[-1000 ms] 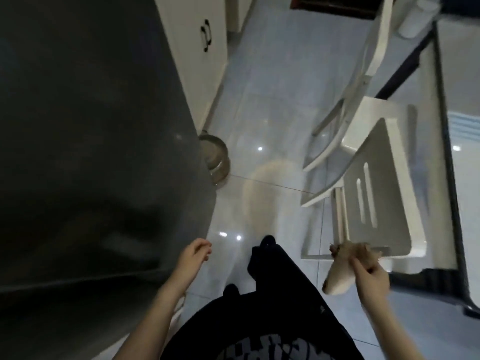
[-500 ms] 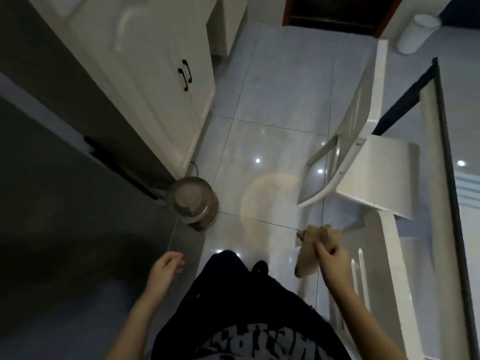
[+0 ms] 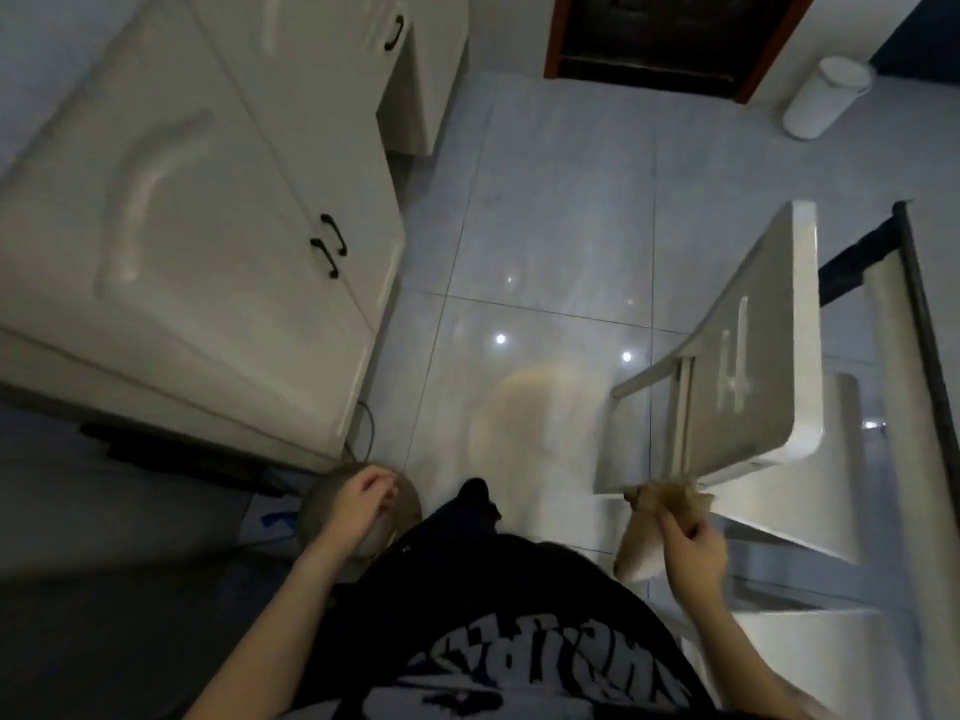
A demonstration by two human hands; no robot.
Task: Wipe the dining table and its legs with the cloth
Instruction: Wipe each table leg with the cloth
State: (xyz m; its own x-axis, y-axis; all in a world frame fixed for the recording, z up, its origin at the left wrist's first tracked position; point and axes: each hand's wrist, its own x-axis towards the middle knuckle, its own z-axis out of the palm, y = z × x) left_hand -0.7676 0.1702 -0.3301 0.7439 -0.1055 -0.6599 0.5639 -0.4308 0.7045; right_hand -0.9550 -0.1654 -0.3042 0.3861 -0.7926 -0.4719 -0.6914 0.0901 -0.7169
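Our right hand (image 3: 693,556) grips the tan cloth (image 3: 644,543) just beside the white chair (image 3: 753,366); our left hand (image 3: 358,504) hangs loosely curled, empty.

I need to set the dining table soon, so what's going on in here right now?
A person stands on the tiled floor beside the dining table, with a white chair between them and it. Their right hand has its grip on a tan cloth, bunched low near the chair's back. The left hand hangs loose and holds nothing. The cloth is not on the table at this moment.
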